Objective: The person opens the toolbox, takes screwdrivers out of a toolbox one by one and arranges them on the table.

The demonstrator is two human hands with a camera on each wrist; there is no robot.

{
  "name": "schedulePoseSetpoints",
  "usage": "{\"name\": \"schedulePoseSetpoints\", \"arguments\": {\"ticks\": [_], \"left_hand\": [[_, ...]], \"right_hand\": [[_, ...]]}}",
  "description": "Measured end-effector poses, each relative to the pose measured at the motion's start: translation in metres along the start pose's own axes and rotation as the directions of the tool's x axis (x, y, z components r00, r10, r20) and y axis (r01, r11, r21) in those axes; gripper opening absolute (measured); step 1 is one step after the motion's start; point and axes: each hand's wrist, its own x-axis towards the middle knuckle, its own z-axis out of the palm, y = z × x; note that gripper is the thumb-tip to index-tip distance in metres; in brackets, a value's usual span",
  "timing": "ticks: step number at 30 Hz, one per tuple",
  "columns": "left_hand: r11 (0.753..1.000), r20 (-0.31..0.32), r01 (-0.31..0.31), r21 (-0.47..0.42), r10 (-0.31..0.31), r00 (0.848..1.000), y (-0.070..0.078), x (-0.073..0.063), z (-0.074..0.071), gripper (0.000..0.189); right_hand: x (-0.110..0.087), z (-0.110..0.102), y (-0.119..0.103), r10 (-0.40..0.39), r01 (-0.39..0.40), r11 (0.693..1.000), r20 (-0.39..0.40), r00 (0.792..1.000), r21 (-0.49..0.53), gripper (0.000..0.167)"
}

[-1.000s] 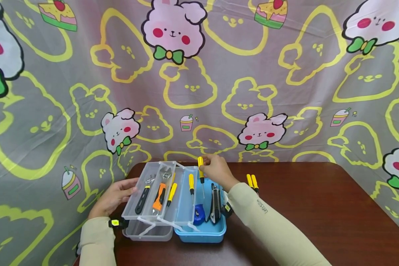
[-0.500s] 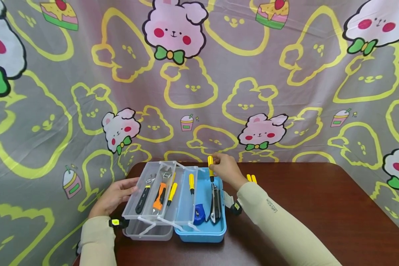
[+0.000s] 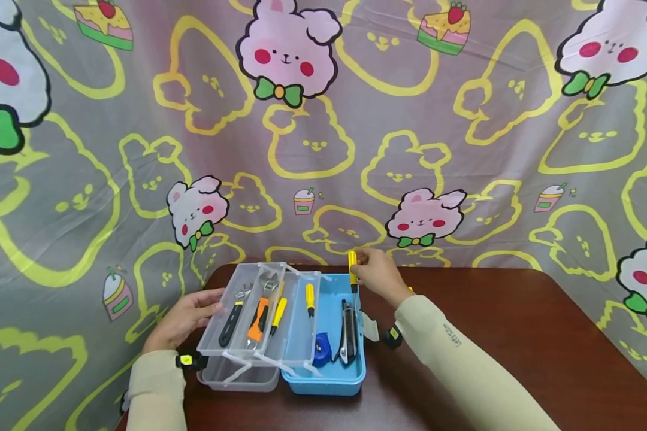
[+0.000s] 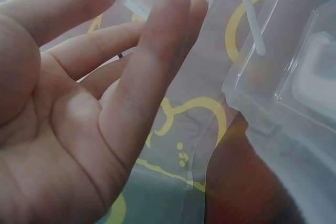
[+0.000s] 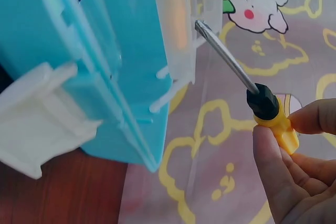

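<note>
Held the right arm [image 3: 474, 365] out long, slanted it inward, and pinched with the right hand [image 3: 380, 275] up at the far end. Held the left hand [image 3: 186, 317] lower, with fingers [image 4: 155, 66] nearly straight and pointed in.

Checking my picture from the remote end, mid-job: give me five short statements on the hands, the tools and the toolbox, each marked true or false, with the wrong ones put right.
1. The right hand pinches a yellow-and-black screwdriver by its handle. True.
2. A round-cornered blue tape measure lies in the light-blue plastic box. True.
3. The left hand grips a second screwdriver. False: it holds no tool; its fingers are at the edge of the clear plastic tray.
4. The black-handled metal adjustable wrench lies on the reddish-brown table. False: it lies in the tray.
5. The box stands on the table. True.
</note>
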Motion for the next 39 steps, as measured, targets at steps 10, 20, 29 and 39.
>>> {"name": "schedulePoseSetpoints", "arguments": {"ticks": [10, 20, 29, 39], "left_hand": [[0.999, -0.028, 0.018, 0.028, -0.017, 0.999, 0.003, -0.004, -0.003, 0.059], [0.999, -0.036, 0.034, 0.023, -0.033, 0.999, 0.001, -0.005, -0.002, 0.060], [1.000, -0.027, 0.024, 0.013, -0.024, 0.999, -0.002, -0.004, 0.000, 0.063], [1.000, -0.006, 0.006, 0.012, -0.006, 1.000, -0.001, -0.001, 0.000, 0.062]], "right_hand": [[0.001, -0.013, 0.010, 0.026, -0.026, 1.000, -0.007, 1.000, 0.007, 0.044], [-0.004, -0.023, 0.022, 0.036, -0.036, 0.999, -0.018, 0.999, -0.036, 0.045], [-0.007, -0.035, 0.037, 0.036, -0.038, 0.994, -0.019, 0.999, -0.099, 0.045], [-0.010, -0.052, 0.055, 0.037, -0.039, 0.993, -0.025, 0.999, -0.113, 0.051]]}}
